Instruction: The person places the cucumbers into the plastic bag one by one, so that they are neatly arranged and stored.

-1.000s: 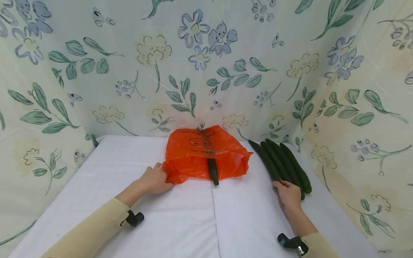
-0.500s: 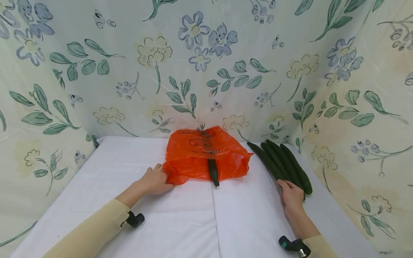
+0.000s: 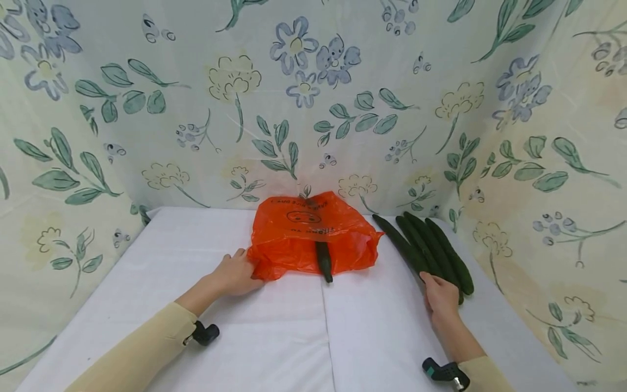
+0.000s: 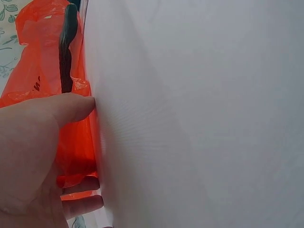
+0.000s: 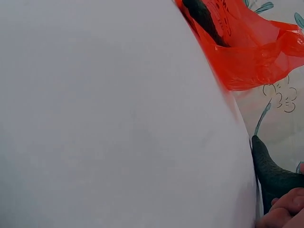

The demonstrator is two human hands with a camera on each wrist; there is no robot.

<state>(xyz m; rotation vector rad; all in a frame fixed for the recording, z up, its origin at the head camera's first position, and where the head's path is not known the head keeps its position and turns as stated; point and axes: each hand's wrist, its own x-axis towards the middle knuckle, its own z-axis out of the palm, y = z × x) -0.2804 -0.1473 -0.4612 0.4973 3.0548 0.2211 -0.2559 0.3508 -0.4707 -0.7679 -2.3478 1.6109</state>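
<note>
An orange-red plastic bag [image 3: 299,218] lies at the back middle of the table, its mouth toward me. One dark green cucumber [image 3: 324,262] pokes out of the mouth; the rest of it is inside. My left hand [image 3: 240,273] holds the bag's left edge, and in the left wrist view its thumb [image 4: 76,107] lies over the orange plastic. Over on the right, several cucumbers [image 3: 443,256] lie side by side. My right hand [image 3: 442,296] grips the near end of the leftmost cucumber [image 3: 401,239]. Only its fingers [image 5: 287,209] show in the right wrist view.
A white cloth [image 3: 274,337] covers the table, with a seam running down its middle. Floral fabric [image 3: 303,109] stands behind the table and at both sides. Each wrist wears a small black camera, one by the left sleeve [image 3: 142,348].
The far end of the leftmost cucumber has swung slightly left, away from the others. My right hand has shifted a little to the right. The left hand and bag have hardly moved.
</note>
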